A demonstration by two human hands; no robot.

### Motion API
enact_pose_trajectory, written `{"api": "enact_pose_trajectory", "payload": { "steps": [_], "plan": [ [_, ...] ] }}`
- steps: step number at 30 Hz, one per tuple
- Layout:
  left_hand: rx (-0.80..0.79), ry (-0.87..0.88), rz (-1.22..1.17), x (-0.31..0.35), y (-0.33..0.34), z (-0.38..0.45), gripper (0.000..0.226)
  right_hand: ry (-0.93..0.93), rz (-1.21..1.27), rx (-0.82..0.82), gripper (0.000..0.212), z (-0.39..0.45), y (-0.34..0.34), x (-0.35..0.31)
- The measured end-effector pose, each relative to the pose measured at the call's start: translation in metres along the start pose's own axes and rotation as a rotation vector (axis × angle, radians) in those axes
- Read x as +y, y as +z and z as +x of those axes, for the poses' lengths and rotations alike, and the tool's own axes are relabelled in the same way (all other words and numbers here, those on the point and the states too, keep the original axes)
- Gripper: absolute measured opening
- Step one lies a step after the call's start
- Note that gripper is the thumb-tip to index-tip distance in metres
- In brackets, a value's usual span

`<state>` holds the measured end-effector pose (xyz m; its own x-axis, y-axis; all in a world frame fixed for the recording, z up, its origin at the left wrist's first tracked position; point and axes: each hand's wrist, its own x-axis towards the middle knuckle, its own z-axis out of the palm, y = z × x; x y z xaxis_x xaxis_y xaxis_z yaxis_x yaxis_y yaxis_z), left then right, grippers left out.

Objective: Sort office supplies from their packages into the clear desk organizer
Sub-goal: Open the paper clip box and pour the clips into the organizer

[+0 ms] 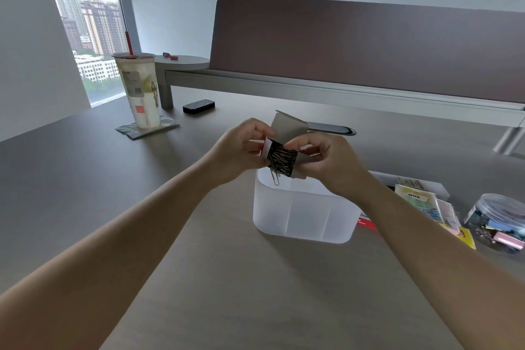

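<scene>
A small cardboard box of paper clips (pixel 282 160) is held open above the frosted clear desk organizer (pixel 304 216), its flap raised toward the far side. My left hand (pixel 241 148) grips the box's left side, and my right hand (pixel 324 159) pinches its right side. The dark opening shows a mass of metal clips, and a few paper clips (pixel 275 177) hang out of the lower edge, just over the organizer's back rim. The organizer's inner dividers show faintly through its wall.
Sticky note packs (pixel 426 202) and a clear jar of coloured binder clips (pixel 500 221) lie to the right, behind them a white box (pixel 426 183). An iced drink cup (pixel 140 88) on a coaster and a black eraser (pixel 199 106) stand far left. A brown partition (pixel 369 42) backs the desk.
</scene>
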<state>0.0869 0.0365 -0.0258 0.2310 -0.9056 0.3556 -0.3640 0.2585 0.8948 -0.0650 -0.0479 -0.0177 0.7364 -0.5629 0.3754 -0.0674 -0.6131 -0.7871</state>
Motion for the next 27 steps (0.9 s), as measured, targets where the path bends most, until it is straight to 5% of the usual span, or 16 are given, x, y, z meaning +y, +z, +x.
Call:
{"api": "enact_pose_trajectory", "payload": {
  "steps": [27],
  "plan": [
    [-0.044, 0.04, 0.002, -0.0029, -0.0022, -0.0027, 0.043, -0.046, -0.097, -0.013, 0.044, -0.0063, 0.0025, -0.0064]
  ]
}}
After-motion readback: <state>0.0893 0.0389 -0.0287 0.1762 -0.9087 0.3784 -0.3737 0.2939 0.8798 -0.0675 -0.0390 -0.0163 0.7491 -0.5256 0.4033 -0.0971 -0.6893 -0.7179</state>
